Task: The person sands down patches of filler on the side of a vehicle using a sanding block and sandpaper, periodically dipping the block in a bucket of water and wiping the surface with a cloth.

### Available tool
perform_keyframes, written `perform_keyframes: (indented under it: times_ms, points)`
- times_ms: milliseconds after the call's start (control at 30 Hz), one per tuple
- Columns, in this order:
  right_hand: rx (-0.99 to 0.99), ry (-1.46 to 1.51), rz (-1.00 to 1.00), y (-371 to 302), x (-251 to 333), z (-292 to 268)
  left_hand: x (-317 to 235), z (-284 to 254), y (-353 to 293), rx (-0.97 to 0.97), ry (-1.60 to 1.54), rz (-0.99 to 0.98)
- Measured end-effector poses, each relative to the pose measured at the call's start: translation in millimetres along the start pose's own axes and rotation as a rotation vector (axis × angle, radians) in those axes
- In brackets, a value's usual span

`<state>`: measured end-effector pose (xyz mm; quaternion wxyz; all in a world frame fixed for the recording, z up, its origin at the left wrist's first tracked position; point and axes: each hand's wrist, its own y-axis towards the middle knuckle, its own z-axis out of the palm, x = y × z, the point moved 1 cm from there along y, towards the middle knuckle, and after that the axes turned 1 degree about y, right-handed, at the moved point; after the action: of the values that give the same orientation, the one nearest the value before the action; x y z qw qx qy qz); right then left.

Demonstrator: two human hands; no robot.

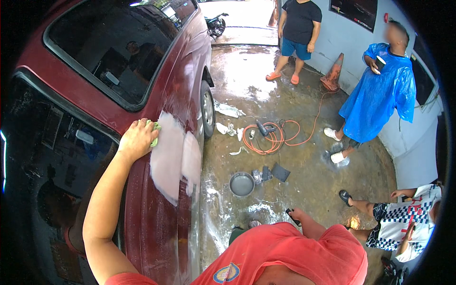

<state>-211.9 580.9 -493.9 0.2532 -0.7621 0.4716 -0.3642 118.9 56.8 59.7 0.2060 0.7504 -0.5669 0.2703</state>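
Note:
My left hand (135,139) presses a crumpled yellow-green cloth (156,133) against the dark red body of a van (141,190), just below the corner of its side window. Right beside the cloth lies a large pale, smoothed patch of body filler (167,156). A second, smaller pale patch (191,159) sits to its right. Low by my side, my right hand (295,216) is closed around a small black object (290,214); its kind cannot be made out. The red paint around the patches looks wet.
On the wet floor stand a grey basin (242,184), dark sanding sheets (280,172), a coiled orange hose (270,142) with a power tool (265,127) and white scraps (228,109). An orange cone (332,73) leans by the wall. Three people stand to the right, one in a blue raincoat (380,95).

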Motion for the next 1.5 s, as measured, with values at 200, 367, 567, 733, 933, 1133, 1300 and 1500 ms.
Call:
perform_keyframes:
  times_ms: [200, 367, 567, 733, 933, 1133, 1300, 1500]
  points:
    - [-0.020, -0.015, -0.014, -1, 0, 1, 0, -2, 0, 0.001, -0.005, -0.001]
    - [-0.044, -0.016, 0.038, -2, -1, 2, 0, 0, 0, 0.007, -0.006, 0.004]
    - [-0.047, -0.029, 0.040, -2, -2, 1, 0, 2, 1, 0.010, 0.003, -0.005]
    - [-0.043, -0.002, 0.006, -5, 1, 0, 0, 1, 1, -0.007, 0.018, 0.002]
    - [-0.018, -0.003, 0.022, -3, 2, 1, 1, 0, 1, -0.007, 0.016, 0.006]
    - [0.000, -0.012, -0.009, 10, -4, 8, 0, -1, 0, -0.038, 0.029, 0.024]
    - [0.000, 0.023, 0.001, 14, -10, 11, 0, -2, -1, -0.032, 0.018, 0.022]
    - [-0.006, 0.046, -0.005, 3, -3, 4, 0, -3, -1, -0.016, 0.008, 0.018]
